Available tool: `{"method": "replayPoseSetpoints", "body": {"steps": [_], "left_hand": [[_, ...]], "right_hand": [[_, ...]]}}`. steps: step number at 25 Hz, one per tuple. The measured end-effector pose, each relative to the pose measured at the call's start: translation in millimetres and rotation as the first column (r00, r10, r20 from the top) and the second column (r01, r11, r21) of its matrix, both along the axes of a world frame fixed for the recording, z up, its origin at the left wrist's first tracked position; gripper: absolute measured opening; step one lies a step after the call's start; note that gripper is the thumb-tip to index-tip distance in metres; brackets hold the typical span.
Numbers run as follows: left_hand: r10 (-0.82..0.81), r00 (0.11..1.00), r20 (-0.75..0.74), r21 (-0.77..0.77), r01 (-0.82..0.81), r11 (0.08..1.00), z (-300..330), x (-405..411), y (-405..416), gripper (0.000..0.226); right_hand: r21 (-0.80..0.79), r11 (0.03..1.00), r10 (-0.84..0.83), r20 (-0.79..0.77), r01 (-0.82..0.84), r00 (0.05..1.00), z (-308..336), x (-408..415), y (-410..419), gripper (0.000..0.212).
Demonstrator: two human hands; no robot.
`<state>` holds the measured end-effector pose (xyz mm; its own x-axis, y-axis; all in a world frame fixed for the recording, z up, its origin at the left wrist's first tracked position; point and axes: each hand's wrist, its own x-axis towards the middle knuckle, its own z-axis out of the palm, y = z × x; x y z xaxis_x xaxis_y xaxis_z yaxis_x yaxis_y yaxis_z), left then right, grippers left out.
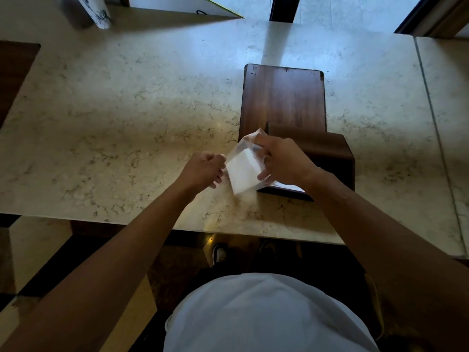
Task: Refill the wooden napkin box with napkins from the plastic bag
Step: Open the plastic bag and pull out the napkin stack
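A clear plastic bag with a white stack of napkins inside is held just above the marble counter, left of the dark wooden napkin box. My right hand grips the bag's right side and upper edge. My left hand pinches the bag's left edge with curled fingers. The box's lid lies flat behind it, and a little white paper shows inside the box under my right wrist.
The marble counter stretches left and right; its front edge runs just below my hands. A seam splits the counter on the right. A pale cylinder stands at the far left corner.
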<state>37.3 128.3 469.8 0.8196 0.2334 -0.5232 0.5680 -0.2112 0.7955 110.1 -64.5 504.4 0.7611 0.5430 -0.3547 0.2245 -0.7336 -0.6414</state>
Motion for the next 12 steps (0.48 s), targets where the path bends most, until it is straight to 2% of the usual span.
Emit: {"method": "replayPoseSetpoints", "body": {"steps": [2, 4, 5, 7, 9, 12], "left_hand": [[0.022, 0.997, -0.067, 0.076, -0.017, 0.997, -9, -1, 3, 0.031], [0.080, 0.992, -0.101, 0.079, -0.072, 0.994, -15, -2, 6, 0.048], [0.121, 0.987, -0.109, 0.011, -0.121, 0.993, -16, -3, 8, 0.064], [0.212, 0.968, -0.137, -0.251, -0.241, 0.938, -18, -3, 14, 0.089], [0.231, 0.957, -0.174, -0.527, -0.289, 0.799, -23, -3, 20, 0.086], [0.173, 0.971, -0.166, -0.693, -0.240, 0.680, -27, -2, 24, 0.080]], "right_hand": [[0.158, 0.983, -0.086, -0.075, 0.097, 0.993, 5, 1, -9, 0.046], [0.298, 0.939, -0.138, -0.134, 0.172, 0.981, 10, 2, -19, 0.038], [0.364, 0.908, -0.144, -0.188, 0.205, 0.972, 12, 2, -24, 0.039], [0.468, 0.841, -0.133, -0.308, 0.271, 0.942, 16, 0, -31, 0.046], [0.537, 0.785, -0.099, -0.385, 0.310, 0.918, 17, -2, -37, 0.051], [0.607, 0.724, -0.052, -0.426, 0.328, 0.903, 16, -7, -46, 0.052]]}}
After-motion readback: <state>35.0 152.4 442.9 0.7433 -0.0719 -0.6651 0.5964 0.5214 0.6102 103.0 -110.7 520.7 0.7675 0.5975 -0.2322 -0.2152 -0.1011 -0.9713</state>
